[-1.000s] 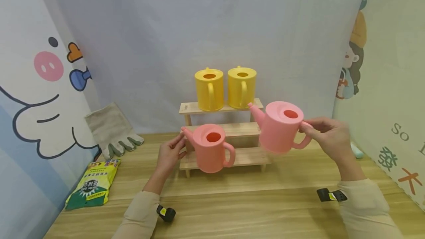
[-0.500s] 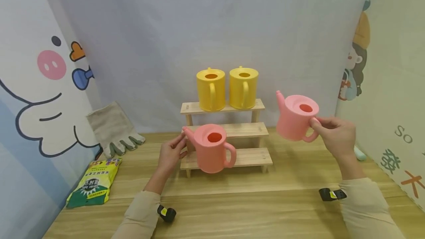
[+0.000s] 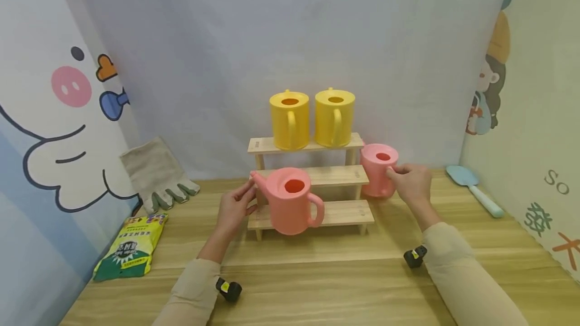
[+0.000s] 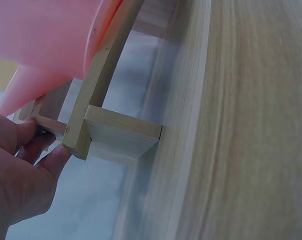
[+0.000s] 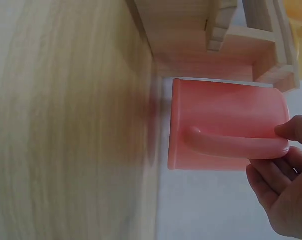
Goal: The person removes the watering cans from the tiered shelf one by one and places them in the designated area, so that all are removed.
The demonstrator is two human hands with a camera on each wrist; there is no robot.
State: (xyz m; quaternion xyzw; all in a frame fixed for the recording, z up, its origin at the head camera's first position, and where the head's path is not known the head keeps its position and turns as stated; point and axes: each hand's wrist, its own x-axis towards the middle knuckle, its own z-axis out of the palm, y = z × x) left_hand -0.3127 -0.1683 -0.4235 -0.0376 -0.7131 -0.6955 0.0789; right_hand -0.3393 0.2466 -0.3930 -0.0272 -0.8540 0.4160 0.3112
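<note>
A pink watering can (image 3: pixel 291 210) stands on the lowest shelf of a small stepped wooden rack (image 3: pixel 349 213), its spout to the left. Beside that spout my left hand (image 3: pixel 232 210) holds the rack's left end; in the left wrist view its fingertips (image 4: pixel 60 156) touch the shelf end. My right hand (image 3: pixel 411 185) pinches the handle of a second pink watering can (image 3: pixel 378 177), upright at the rack's right side. Most of its spout is hidden behind the rack, and I cannot tell whether its base touches the table. Two yellow watering cans (image 3: pixel 290 125) stand on the top shelf, handles forward.
On the left lie a grey-green work glove (image 3: pixel 154 170) and a yellow-green packet (image 3: pixel 131 248). A pale blue trowel (image 3: pixel 480 197) lies by the right wall. A grey curtain (image 3: pixel 204 64) hangs behind the rack, and the wood-grain table (image 3: pixel 317 280) reaches towards me.
My right hand swings its pink watering can out to the right, then back left and down beside the rack. The whole trowel shows now. The left hand stays put.
</note>
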